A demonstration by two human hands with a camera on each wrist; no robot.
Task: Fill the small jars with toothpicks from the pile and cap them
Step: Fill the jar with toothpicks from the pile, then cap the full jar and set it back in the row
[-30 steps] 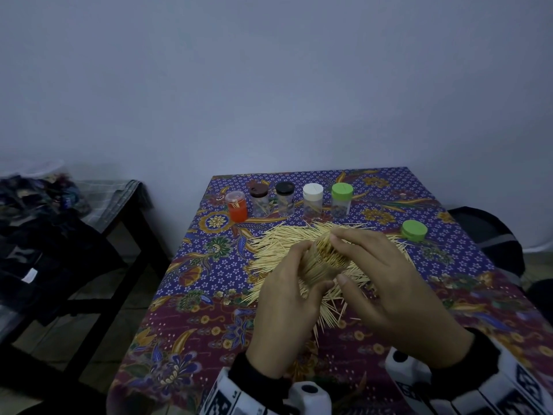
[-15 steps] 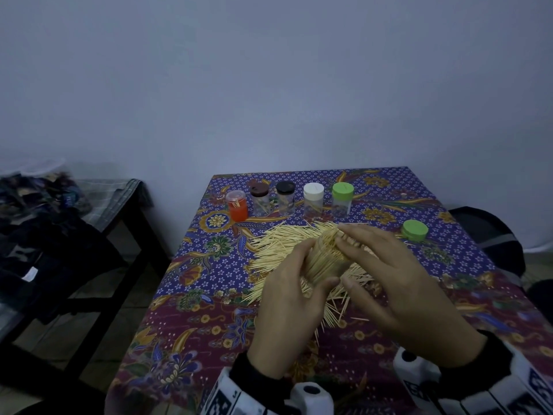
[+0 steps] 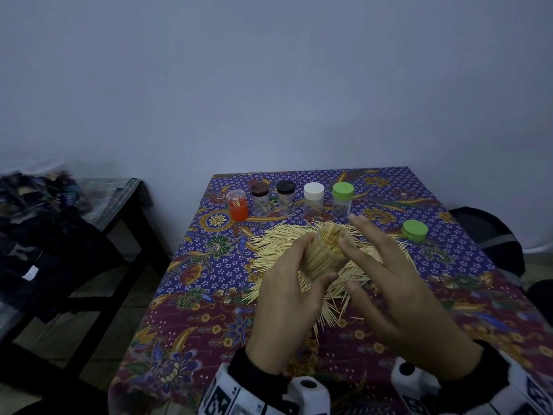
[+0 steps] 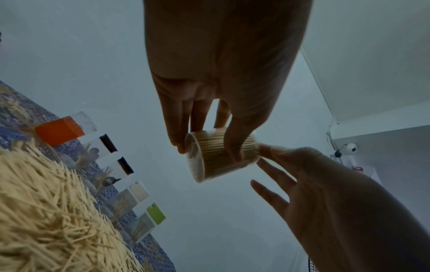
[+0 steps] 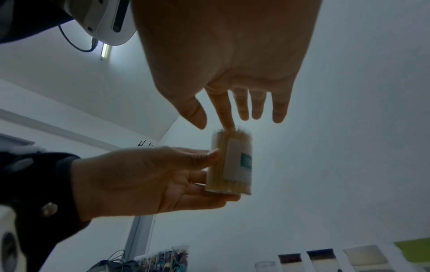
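Observation:
My left hand (image 3: 287,295) grips a clear jar (image 3: 324,253) packed with toothpicks, held tilted above the toothpick pile (image 3: 278,244). In the right wrist view its thumb and fingers wrap the labelled jar (image 5: 229,162) from the side. My right hand (image 3: 398,289) hovers at the jar's open mouth with straight, spread fingers. Its index fingertip (image 5: 229,125) touches the toothpick tips. A loose green cap (image 3: 414,230) lies on the cloth to the right. Several capped jars stand in a row behind the pile, from an orange jar (image 3: 238,205) to a green-capped jar (image 3: 342,197).
The table wears a patterned purple cloth (image 3: 209,295); its left edge drops to the floor. A dark side table with piled clothes (image 3: 45,235) stands at the left. A dark chair or bag (image 3: 490,235) sits beside the right edge.
My right hand has uncurled from the jar's top and spread its fingers, leaving only the index tip on the toothpicks. The left hand still holds the jar, now slightly higher.

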